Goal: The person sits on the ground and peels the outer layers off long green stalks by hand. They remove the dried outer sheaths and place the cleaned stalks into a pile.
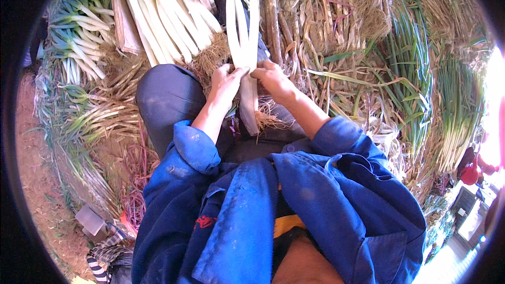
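Note:
Between my knees I hold a large scallion [249,35] with long white shafts and green upper parts. My left hand [225,83] pinches it from the left, thumb and fingers closed at the lower shaft. From the right, my right hand [273,79] grips the same spot, its fingertips almost meeting the left thumb. Below the fingers hangs a dull, greyish lower section [248,104], with pale stringy roots [268,115] at its right side. Whether this section is loose skin or the stem itself is unclear. Left of the hands lie thick, clean white scallions [169,15], their bushy roots [213,53] toward me.
Unpeeled scallions with dry leaves [335,15] cover the ground ahead to the right. Green scallion bundles [412,63] lie farther right. Smaller scallions [85,43] are piled left, beside a flat brownish block [125,23]. Pink twine [135,201] lies near my left side.

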Demonstrator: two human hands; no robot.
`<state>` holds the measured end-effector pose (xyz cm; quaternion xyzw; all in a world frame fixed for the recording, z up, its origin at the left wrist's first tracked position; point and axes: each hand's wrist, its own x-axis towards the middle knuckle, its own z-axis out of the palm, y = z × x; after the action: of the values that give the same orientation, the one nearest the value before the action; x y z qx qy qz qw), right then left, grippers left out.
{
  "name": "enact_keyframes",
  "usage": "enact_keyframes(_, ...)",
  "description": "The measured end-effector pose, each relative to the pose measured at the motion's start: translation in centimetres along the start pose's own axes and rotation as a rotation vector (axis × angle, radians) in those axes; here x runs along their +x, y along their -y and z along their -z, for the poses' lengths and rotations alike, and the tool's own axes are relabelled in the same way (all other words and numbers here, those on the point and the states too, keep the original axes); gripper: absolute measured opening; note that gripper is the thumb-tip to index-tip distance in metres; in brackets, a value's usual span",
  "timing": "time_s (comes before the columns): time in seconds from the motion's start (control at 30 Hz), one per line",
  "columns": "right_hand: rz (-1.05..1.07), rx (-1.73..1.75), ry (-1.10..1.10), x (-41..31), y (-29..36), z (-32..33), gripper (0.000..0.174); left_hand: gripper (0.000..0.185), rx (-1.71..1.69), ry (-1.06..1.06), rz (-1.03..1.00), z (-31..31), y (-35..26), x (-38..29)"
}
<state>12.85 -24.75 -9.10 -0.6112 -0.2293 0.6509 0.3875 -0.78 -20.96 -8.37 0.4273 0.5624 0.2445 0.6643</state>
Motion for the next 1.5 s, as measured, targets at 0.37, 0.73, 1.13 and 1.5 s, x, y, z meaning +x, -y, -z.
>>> enact_keyframes(0.37,-0.144,0.642,0.202,-1.7,2.0,2.5,0.025,0.02,-0.435,0.238,0.107,-1.5,-2.4,-0.8)
enact_keyframes(0.73,-0.093,0.441,0.111,1.9,3.2,3.8,0.024,0.019,-0.305,0.178,0.113,-2.6,-1.6,-0.4)
enact_keyframes(1.13,0.127,0.26,0.17,-3.2,2.1,2.6,0.028,0.029,-0.789,0.268,0.13,-5.1,-0.7,1.1)
enact_keyframes(1.5,0.004,0.333,0.158,-5.4,5.0,5.3,0.034,0.05,-0.455,0.61,0.135,-6.6,-3.0,1.9)
